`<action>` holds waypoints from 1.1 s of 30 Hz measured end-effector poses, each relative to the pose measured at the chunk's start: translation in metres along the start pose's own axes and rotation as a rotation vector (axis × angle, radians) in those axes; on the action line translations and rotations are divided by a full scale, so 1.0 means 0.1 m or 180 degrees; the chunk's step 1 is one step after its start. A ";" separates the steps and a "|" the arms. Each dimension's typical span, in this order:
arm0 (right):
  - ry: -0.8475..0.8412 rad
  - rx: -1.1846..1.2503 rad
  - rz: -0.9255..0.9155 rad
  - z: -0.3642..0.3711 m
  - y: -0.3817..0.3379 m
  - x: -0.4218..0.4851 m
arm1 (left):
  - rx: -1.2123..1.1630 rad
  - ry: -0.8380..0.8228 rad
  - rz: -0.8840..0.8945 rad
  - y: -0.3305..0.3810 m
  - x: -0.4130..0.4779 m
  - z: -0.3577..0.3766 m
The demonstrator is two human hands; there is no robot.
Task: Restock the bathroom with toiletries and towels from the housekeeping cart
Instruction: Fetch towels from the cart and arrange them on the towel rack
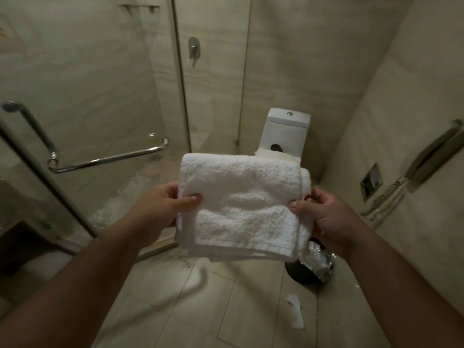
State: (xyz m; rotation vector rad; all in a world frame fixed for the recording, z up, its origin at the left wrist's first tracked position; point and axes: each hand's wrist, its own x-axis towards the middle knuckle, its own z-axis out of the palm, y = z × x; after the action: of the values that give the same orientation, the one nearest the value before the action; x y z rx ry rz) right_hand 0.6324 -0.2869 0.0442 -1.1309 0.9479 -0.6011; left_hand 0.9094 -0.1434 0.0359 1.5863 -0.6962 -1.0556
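Observation:
A folded white towel [242, 207] is held up in front of me at mid frame, above the tiled floor. My left hand [163, 204] grips its left edge with the thumb on top. At the towel's right edge my right hand [324, 214] pinches it between thumb and fingers. The towel hides the toilet's bowl behind it.
A white toilet [286, 129] stands against the far wall. To the left is a glass shower door with a chrome bar handle [105, 159]. A dark bin with a shiny liner [313, 267] sits on the floor at right. A wall telephone [431, 156] hangs on the right wall.

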 end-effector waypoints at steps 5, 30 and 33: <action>0.0372 -0.0103 -0.0278 0.24 -0.20 0.26 | 0.0079 -0.0424 0.0103 0.26 0.58 -0.21; 0.0562 -0.0336 -0.0544 0.58 -0.47 2.15 | 0.0202 -0.0259 0.0433 0.64 2.47 -0.64; 0.0449 -0.0347 -0.0590 0.38 -0.68 2.52 | 0.0200 -0.0212 0.0446 0.83 2.79 -0.47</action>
State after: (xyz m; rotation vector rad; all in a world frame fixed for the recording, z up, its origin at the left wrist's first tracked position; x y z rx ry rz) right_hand 0.7935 -0.4955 0.0320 -1.2962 1.0125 -0.7955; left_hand 1.0809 -0.3827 0.0399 1.5374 -0.8804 -0.9951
